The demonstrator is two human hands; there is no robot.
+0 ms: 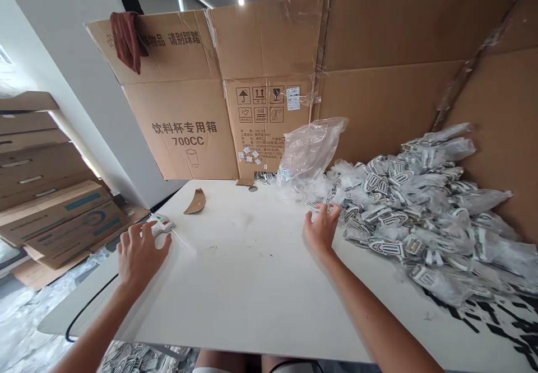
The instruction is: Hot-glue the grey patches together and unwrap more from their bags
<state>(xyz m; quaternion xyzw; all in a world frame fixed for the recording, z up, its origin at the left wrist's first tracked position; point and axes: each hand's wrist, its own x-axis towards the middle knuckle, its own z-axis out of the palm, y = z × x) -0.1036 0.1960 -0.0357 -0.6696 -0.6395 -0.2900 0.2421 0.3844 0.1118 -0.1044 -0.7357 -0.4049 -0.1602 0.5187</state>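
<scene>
Bags point(412, 210): heaped at the right of the surface point(244, 300), probably banked against the cardboard point(378, 104) so they don't slide off.
Right hand point(323, 228): fingers bent, tips right at the heap's near edge; pinching or merely touching, can't tell.
Left hand point(140, 247): loosely spread, thumb apart, just beside the white device point(163, 224), likely parked there for easy reach.
Cloth point(126, 40): slung over the cardboard's top, seemingly out of the way.

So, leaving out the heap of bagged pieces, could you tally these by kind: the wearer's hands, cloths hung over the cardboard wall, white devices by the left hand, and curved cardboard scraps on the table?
Left hand and right hand: 2
Reddish-brown cloth: 1
White device: 1
Curved cardboard scrap: 1
Total: 5
</scene>
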